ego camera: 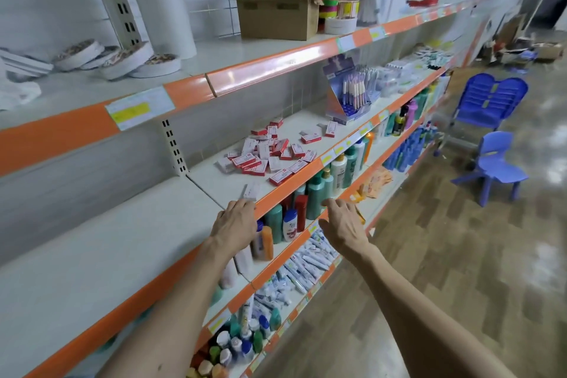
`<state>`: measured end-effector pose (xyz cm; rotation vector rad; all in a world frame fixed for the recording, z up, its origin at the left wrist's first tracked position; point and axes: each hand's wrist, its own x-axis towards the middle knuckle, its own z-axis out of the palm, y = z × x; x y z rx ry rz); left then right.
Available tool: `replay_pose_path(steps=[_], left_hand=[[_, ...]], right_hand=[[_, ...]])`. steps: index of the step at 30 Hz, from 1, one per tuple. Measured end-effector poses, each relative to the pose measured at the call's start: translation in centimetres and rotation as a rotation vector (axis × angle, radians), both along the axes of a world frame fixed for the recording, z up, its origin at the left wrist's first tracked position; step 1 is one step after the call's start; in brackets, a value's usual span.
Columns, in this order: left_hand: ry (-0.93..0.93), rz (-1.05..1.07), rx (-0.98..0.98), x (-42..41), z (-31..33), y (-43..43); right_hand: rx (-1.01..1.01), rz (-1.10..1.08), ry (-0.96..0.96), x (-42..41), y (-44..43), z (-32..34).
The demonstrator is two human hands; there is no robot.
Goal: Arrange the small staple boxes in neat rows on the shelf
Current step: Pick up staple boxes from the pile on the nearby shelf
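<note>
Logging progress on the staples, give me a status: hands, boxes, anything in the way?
Left hand on shelf edge, touching one staple box; right hand open, empty. Staple boxes in a loose heap, no rows. Pen display stands beyond them.

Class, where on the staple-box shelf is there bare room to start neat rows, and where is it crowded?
Bare: the shelf left of the left hand, and between the lone box and the pile. Crowded: the jumbled staple boxes mid-shelf, and around the pen display.

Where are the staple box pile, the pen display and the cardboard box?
staple box pile (266, 153), head view, middle of heap
pen display (349, 95), head view, front of stand
cardboard box (276, 17), head view, front wall
</note>
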<state>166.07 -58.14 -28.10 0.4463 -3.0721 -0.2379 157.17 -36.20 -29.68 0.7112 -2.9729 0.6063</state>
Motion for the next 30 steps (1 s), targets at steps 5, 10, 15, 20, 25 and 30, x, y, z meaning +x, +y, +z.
replay_pose_path(steps=[5,10,15,20,25,30], left_hand=[[-0.02,0.092,0.003,-4.3,-0.7,-1.8],[0.002,0.168,0.063,-10.7,-0.7,-4.9],[-0.006,0.204,0.088,-15.4,0.0,-6.9],[-0.01,0.289,0.162,-16.4,-0.2,-9.0],[-0.006,0.359,0.259,-16.7,-1.2,-10.0],[-0.082,0.469,0.374,-16.3,-2.4,-9.2]], right_hand=[[0.034,0.12,0.014,-5.3,-2.5,-0.2],[0.037,0.202,-0.008,-12.4,-4.8,1.0],[0.089,0.264,0.019,-19.1,-8.0,2.5],[0.153,0.401,0.042,-22.8,-11.5,2.1],[0.199,0.505,0.05,-25.3,-14.4,1.1],[0.222,0.675,0.036,-27.3,-16.7,0.0]])
